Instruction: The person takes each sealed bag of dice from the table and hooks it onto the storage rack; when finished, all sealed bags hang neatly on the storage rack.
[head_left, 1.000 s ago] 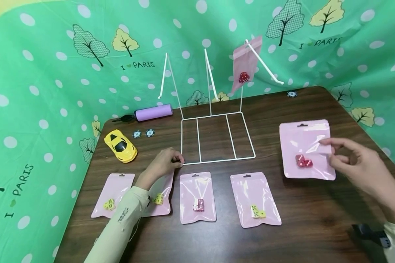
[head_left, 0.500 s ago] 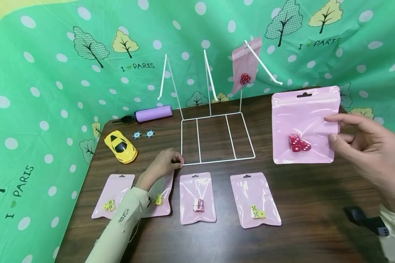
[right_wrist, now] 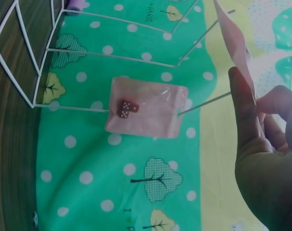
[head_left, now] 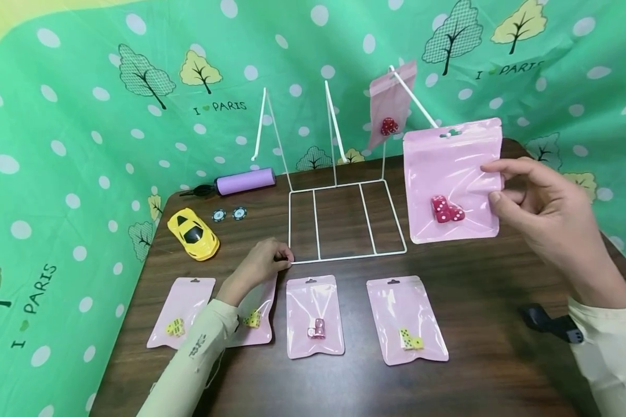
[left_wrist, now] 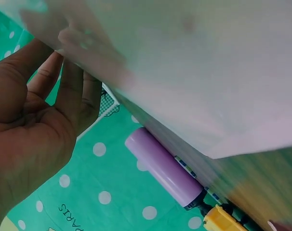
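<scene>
My right hand (head_left: 550, 214) pinches the right edge of a pink zip pouch (head_left: 456, 156) with red dice showing through it. This pouch is upright in the air at the front end of the rack's right arm, and a white spot shows in its hang hole; whether the arm passes through cannot be made out. A second pink pouch with red dice (right_wrist: 146, 98) hangs further back on that same arm. At the front left corner of the white wire rack (head_left: 346, 258), my left hand (head_left: 258, 266) grips the wire. The left wrist view is largely covered by a blurred pale sheet.
Pink pouches with yellow dice lie at the left (head_left: 193, 295), under the left forearm (head_left: 261, 295) and at the right (head_left: 407, 307). Between them lies a pouch with pinkish dice (head_left: 313, 301). A yellow toy car (head_left: 193, 234), purple pump (head_left: 245, 181) and two chips (head_left: 239, 214) are further back.
My right hand has raised the pouch from low over the table's right side and brought it left to the rack's right arm. The left hand has stayed on the rack corner.
</scene>
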`<state>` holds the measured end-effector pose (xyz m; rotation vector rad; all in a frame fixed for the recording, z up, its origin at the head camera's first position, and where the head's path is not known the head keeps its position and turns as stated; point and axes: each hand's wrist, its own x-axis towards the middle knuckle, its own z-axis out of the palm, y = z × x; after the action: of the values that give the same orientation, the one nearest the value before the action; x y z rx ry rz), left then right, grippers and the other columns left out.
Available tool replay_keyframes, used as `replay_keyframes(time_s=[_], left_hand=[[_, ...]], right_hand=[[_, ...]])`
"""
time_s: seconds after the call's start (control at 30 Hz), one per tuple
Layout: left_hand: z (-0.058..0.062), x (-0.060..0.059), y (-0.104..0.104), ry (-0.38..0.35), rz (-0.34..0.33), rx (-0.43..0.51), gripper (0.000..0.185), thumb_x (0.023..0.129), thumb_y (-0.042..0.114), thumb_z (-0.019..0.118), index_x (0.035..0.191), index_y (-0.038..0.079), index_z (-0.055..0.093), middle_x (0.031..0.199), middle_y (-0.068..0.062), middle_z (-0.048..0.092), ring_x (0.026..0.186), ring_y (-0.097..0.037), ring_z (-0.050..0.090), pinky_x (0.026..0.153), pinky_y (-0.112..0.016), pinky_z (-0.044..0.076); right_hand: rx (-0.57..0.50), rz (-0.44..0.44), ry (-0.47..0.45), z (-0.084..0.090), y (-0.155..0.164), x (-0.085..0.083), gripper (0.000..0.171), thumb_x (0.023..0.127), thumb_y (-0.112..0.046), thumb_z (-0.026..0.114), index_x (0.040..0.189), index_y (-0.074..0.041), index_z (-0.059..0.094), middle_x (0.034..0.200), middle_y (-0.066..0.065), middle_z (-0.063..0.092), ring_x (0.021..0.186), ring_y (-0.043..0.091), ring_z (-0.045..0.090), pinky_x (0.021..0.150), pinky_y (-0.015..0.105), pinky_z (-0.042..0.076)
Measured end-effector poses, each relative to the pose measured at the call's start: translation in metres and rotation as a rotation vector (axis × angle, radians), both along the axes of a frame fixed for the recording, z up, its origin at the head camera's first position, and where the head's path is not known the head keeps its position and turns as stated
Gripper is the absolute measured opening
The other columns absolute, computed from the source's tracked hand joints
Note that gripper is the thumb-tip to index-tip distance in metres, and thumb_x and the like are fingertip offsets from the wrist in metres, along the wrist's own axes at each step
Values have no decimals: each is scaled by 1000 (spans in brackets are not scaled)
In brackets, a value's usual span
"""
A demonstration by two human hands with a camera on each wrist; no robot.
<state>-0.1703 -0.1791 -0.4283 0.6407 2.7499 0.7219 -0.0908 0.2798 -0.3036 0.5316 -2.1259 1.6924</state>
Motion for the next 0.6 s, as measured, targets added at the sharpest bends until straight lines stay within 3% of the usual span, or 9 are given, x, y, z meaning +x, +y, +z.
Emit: replay_keyframes(time_s=[0.13, 0.37, 0.6], left_hand=[[2, -1, 0, -7, 2, 11, 7, 96, 3, 79, 91, 8, 77, 90, -4, 66, 90, -21, 62, 84, -41, 52], [3, -1, -1, 10, 2, 9, 13, 94, 3, 80, 87, 12, 75, 84, 0, 69, 86, -18, 63, 85, -41, 51], [0, -1, 0, 12, 2, 20, 12, 94, 4, 80, 87, 11, 75, 85, -1, 67, 87, -19, 62, 84, -40, 51]], right_hand=[[-4, -22, -29, 0, -3, -8, 44, 96, 20, 62, 137, 5, 68, 111, 10, 61, 71, 6, 71, 54, 14, 49], [26, -103, -106, 1, -12, -34, 40, 100, 9, 67, 137, -4, 72, 110, 6, 62, 69, 7, 60, 51, 16, 44], [-169, -92, -168, 0, -27, -77, 35, 98, 7, 69, 129, -9, 77, 103, 5, 62, 68, 6, 60, 51, 15, 42]])
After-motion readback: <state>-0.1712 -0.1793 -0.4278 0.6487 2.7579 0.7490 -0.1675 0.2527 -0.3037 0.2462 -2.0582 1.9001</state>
